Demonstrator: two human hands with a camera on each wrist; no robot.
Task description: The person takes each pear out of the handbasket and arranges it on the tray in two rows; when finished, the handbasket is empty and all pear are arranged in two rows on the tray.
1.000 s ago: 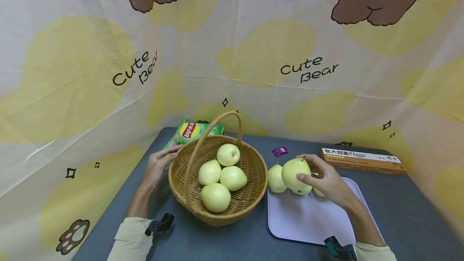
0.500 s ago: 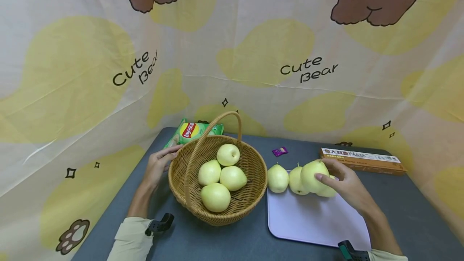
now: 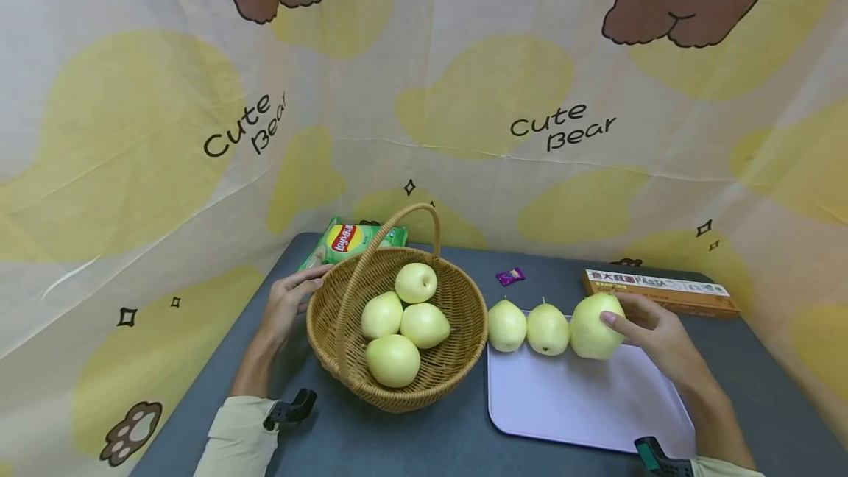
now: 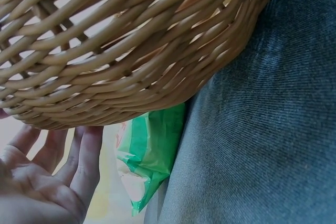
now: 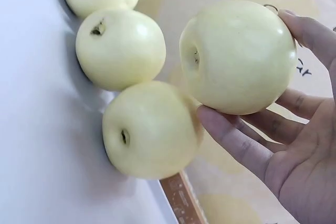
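My right hand (image 3: 662,337) pinches a pale green pear (image 5: 239,59) between thumb and fingers, above the right side of the lilac tray (image 3: 583,403). In the head view the held pear hides the one behind it. The right wrist view shows three other pears in a row, the nearest pear (image 5: 152,129) just below the held one. My left hand (image 4: 50,177) touches the left side of the wicker basket (image 3: 460,366) with extended fingers, their tips hidden behind the weave. Several pears, among them a front pear (image 3: 392,361), lie inside the basket.
A green chip bag (image 3: 354,240) lies behind the basket. One small purple packet (image 3: 510,276) is on the table behind the tray, and a long pasta box (image 3: 662,293) stands at the back right. The basket's tall handle (image 3: 354,293) arches over its opening.
My right hand has carried the pear rightward along the row on the tray, uncovering the left and middle pears. The left hand and the basket have stayed in place.
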